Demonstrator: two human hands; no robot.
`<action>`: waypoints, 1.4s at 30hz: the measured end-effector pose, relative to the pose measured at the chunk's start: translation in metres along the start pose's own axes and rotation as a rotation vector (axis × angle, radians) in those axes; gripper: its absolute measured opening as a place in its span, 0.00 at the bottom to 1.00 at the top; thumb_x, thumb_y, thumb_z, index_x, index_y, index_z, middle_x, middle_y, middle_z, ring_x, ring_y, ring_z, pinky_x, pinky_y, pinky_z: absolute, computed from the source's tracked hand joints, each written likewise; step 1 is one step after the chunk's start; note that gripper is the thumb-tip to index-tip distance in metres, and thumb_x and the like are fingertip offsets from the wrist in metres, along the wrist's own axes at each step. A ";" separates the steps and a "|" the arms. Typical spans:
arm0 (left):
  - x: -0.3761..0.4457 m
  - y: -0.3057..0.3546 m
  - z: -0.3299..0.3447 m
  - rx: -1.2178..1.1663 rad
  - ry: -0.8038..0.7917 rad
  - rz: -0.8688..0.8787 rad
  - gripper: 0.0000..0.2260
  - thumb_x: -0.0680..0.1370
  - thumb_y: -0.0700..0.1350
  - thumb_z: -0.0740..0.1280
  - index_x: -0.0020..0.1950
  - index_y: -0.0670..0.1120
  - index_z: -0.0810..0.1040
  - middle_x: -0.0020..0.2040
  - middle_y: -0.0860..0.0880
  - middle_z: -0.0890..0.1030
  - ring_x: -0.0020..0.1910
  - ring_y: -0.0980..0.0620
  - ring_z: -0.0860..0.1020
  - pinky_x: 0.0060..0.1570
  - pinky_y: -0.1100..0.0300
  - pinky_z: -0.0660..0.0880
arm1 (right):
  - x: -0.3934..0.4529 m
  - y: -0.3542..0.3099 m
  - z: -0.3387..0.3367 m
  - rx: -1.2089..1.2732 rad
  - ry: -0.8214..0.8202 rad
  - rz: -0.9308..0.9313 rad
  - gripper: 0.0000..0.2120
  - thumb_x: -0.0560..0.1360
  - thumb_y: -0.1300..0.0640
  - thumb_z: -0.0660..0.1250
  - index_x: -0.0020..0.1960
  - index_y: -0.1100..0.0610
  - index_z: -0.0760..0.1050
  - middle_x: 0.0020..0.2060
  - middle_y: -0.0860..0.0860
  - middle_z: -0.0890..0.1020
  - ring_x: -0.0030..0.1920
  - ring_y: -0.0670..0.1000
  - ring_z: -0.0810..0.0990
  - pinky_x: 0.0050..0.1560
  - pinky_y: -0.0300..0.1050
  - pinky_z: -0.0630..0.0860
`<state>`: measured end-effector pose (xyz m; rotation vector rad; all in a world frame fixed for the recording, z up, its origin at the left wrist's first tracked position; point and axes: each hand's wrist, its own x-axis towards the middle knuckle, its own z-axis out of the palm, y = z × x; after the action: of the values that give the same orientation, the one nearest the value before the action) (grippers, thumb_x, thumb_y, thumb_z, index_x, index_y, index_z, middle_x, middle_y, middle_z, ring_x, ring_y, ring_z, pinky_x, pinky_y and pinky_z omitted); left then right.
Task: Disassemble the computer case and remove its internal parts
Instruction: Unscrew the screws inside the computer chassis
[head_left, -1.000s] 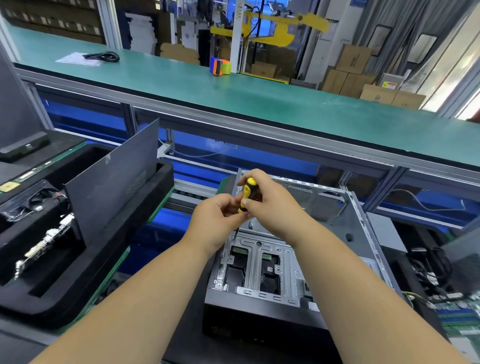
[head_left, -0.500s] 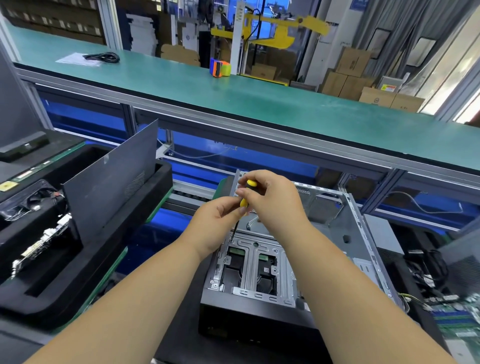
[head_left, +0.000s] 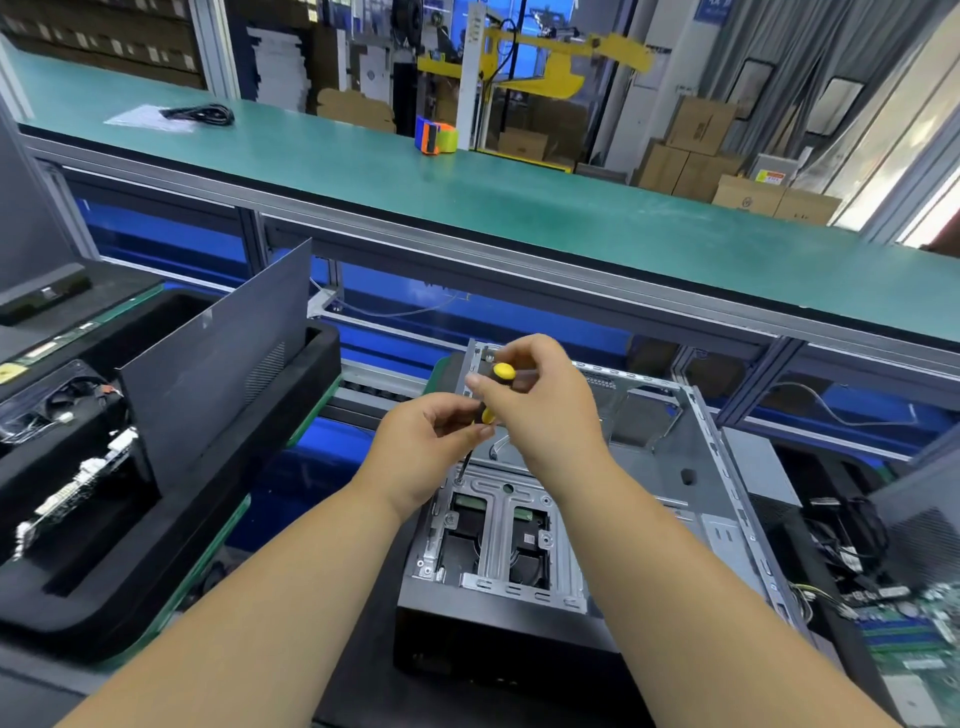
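An open grey computer case (head_left: 670, 457) lies on its side in front of me, with a silver drive cage (head_left: 501, 530) at its near end. My right hand (head_left: 540, 405) grips the top of a yellow and black screwdriver (head_left: 503, 372). Below it my left hand (head_left: 426, 447) pinches the lower part of the handle. The dark shaft runs down to a screw at the cage's far left corner (head_left: 459, 480). Both hands hide most of the handle.
A black foam tray (head_left: 171, 540) on the left holds a dark side panel (head_left: 218, 358) standing upright and removed parts. A green circuit board (head_left: 909, 639) and black cables (head_left: 841, 540) lie to the right. A long green workbench (head_left: 467, 192) runs across behind.
The screwdriver has tilted and its tip has come down onto the cage's corner screw. Both hands have shifted slightly along the handle, and the yellow butt end now shows above my fingers.
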<state>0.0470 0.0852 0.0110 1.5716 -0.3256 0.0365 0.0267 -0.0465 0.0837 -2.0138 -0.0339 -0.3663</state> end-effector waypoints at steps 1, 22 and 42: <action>0.000 0.000 0.000 -0.004 0.006 0.003 0.10 0.74 0.38 0.74 0.51 0.51 0.84 0.47 0.51 0.85 0.50 0.54 0.83 0.52 0.63 0.79 | 0.000 0.001 0.001 0.024 0.046 0.020 0.11 0.69 0.54 0.77 0.45 0.52 0.76 0.38 0.43 0.80 0.39 0.40 0.78 0.39 0.36 0.76; 0.002 0.002 -0.007 0.049 -0.046 -0.032 0.10 0.77 0.42 0.70 0.47 0.58 0.85 0.45 0.52 0.85 0.48 0.57 0.82 0.49 0.68 0.75 | 0.010 -0.001 -0.010 0.045 -0.204 -0.011 0.09 0.75 0.63 0.71 0.53 0.53 0.81 0.45 0.47 0.85 0.46 0.46 0.83 0.46 0.41 0.81; 0.002 0.009 0.001 0.055 -0.061 -0.015 0.05 0.77 0.45 0.71 0.52 0.47 0.80 0.47 0.46 0.82 0.45 0.53 0.78 0.51 0.58 0.77 | 0.006 -0.017 -0.008 -0.275 -0.044 -0.071 0.06 0.71 0.54 0.76 0.44 0.50 0.79 0.37 0.44 0.80 0.40 0.46 0.80 0.41 0.51 0.81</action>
<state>0.0464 0.0838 0.0197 1.6320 -0.3626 -0.0143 0.0275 -0.0462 0.1032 -2.2973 -0.0871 -0.3885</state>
